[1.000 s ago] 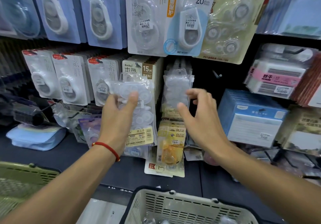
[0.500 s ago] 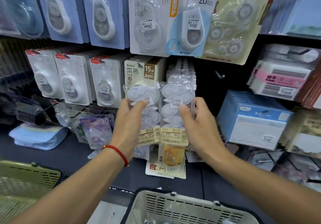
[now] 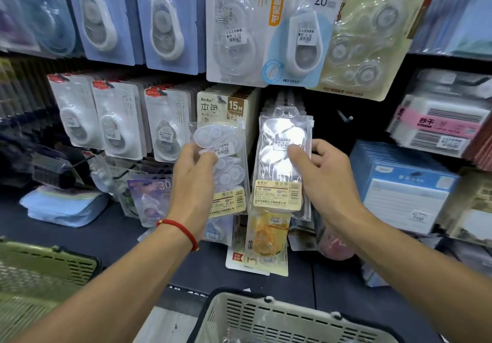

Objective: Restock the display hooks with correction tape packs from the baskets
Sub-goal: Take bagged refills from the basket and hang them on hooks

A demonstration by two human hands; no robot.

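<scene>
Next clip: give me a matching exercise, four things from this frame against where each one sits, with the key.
Things:
1. left hand
2. right hand
3. green basket
4. bare display hook

Places:
A. bottom left corner
B. on the clear pack hanging at centre
C. dark gap right of the clear hanging packs
D. holding a clear pack before the 15M cards

Pairs: 1-D, 2-B, 3-A, 4-C

Two clear correction tape packs, each with white dispensers above a cream barcode label; left pack point(image 3: 222, 167) upright, slightly tilted, pinched at its upper left edge by the left hand point(image 3: 193, 180); right pack point(image 3: 282, 161) upright, foremost of a hanging stack, pinched mid-height at its right edge by the right hand point(image 3: 326, 175); white basket point(image 3: 279, 318) below both grips; green basket point(image 3: 40, 273) lower left.
</scene>
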